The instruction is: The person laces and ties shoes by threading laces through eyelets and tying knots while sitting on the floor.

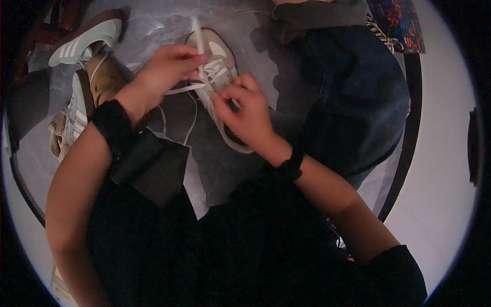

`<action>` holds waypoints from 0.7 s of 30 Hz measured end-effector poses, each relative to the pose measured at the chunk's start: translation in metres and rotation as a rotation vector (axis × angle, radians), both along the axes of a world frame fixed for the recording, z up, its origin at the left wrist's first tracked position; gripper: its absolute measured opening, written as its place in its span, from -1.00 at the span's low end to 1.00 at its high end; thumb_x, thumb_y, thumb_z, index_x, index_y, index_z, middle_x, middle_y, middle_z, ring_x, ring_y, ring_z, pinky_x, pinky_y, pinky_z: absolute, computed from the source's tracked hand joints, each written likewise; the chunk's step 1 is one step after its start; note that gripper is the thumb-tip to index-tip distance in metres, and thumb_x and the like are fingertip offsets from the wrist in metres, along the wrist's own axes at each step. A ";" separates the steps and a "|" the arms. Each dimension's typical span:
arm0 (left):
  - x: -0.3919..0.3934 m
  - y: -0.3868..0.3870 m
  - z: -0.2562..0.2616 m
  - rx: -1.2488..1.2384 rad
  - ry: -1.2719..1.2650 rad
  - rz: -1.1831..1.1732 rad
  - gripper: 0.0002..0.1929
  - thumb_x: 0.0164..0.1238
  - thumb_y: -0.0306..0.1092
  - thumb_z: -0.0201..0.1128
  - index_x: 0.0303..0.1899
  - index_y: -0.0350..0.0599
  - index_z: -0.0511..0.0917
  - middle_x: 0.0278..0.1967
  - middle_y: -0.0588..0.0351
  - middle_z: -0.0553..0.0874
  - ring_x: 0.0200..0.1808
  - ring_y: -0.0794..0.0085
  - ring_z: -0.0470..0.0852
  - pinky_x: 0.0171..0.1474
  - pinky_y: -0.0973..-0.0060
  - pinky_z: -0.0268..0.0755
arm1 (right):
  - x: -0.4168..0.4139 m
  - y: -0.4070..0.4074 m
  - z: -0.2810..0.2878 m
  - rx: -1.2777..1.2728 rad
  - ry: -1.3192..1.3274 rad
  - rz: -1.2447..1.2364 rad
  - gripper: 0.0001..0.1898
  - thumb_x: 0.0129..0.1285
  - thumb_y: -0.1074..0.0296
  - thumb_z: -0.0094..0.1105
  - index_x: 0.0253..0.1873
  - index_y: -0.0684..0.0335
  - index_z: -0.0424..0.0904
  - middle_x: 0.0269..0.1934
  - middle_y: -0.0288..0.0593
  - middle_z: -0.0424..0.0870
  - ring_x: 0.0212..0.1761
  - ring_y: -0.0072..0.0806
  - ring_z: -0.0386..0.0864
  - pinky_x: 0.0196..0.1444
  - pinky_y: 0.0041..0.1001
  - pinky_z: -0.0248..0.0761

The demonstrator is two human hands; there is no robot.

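A white sneaker (226, 82) with a tan sole edge lies before me, toe away from me, its white lace (215, 71) partly threaded. My left hand (165, 71) is at the sneaker's left side, thumb and fingers pinching a blurred length of lace that rises past the toe. Another lace strand crosses beneath that hand to the eyelets. My right hand (247, 109) is over the shoe's opening, its thumb and fingertips curled at an eyelet row. Whether it grips lace or the shoe's edge is hard to see.
At left lie a pale striped sneaker (90, 40), a second striped sneaker (76, 109) and a tan shoe (103, 75). A thin loose lace (195, 115) trails over the grey floor covering (161, 23). My jeans-clad leg (353, 96) fills the right, beside a colourful patterned item (402, 27).
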State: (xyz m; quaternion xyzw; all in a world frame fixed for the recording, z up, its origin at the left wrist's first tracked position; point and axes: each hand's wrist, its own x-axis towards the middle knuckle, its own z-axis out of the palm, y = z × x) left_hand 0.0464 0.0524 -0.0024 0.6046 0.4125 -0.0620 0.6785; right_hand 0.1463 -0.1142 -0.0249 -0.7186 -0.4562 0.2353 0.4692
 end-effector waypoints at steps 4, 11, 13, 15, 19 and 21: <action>0.013 -0.005 0.017 0.178 -0.180 -0.214 -0.87 0.17 -0.37 0.25 -0.34 -0.23 0.62 -0.43 0.28 0.62 -0.35 0.67 0.52 -0.28 0.70 0.37 | 0.002 0.003 0.015 -0.115 0.458 -0.250 -0.86 0.15 0.32 0.17 -0.29 0.28 0.55 -0.50 -0.27 0.46 -0.47 -0.55 0.42 -0.44 -0.53 0.26; 0.010 -0.014 0.011 0.198 -0.346 -0.518 -0.89 0.12 -0.41 0.29 -0.40 -0.27 0.63 -0.43 0.19 0.66 -0.35 0.58 0.56 -0.24 0.60 0.41 | 0.033 0.013 0.044 -0.148 0.964 -0.006 -0.80 0.20 0.31 0.13 -0.15 0.30 0.54 -0.46 -0.43 0.50 -0.47 -0.69 0.39 -0.40 -0.71 0.27; 0.011 -0.011 0.011 0.132 -0.321 -0.625 -0.87 0.11 -0.40 0.30 -0.33 -0.23 0.64 -0.37 0.17 0.67 -0.33 0.55 0.57 -0.22 0.61 0.42 | 0.040 0.013 0.067 -0.081 1.146 0.002 -0.80 0.19 0.31 0.13 -0.16 0.28 0.54 -0.42 -0.42 0.51 -0.47 -0.72 0.38 -0.39 -0.72 0.27; 0.009 -0.010 0.010 0.137 -0.294 -0.517 -0.85 0.11 -0.38 0.30 -0.29 -0.22 0.63 -0.37 0.19 0.67 -0.34 0.56 0.57 -0.22 0.61 0.43 | 0.050 0.011 0.091 0.033 1.184 0.013 -0.81 0.20 0.31 0.11 -0.16 0.26 0.53 -0.41 -0.42 0.50 -0.47 -0.72 0.37 -0.37 -0.70 0.27; 0.019 -0.004 0.028 0.115 -0.042 -0.307 -0.77 0.13 -0.31 0.30 -0.21 -0.21 0.61 -0.39 0.22 0.64 -0.35 0.59 0.55 -0.27 0.60 0.43 | 0.105 -0.009 0.113 0.408 1.345 0.194 -0.72 0.30 0.22 -0.13 -0.06 0.25 0.48 -0.14 -0.10 0.56 -0.20 -0.32 0.46 0.00 -0.25 0.26; 0.014 -0.006 0.022 0.164 -0.053 -0.315 -0.77 0.15 -0.30 0.29 -0.22 -0.23 0.61 -0.39 0.23 0.64 -0.36 0.60 0.54 -0.29 0.60 0.43 | 0.111 -0.012 0.137 0.478 1.301 0.232 -0.70 0.30 0.21 -0.14 -0.04 0.25 0.47 -0.08 -0.03 0.54 -0.15 -0.28 0.45 0.04 -0.21 0.23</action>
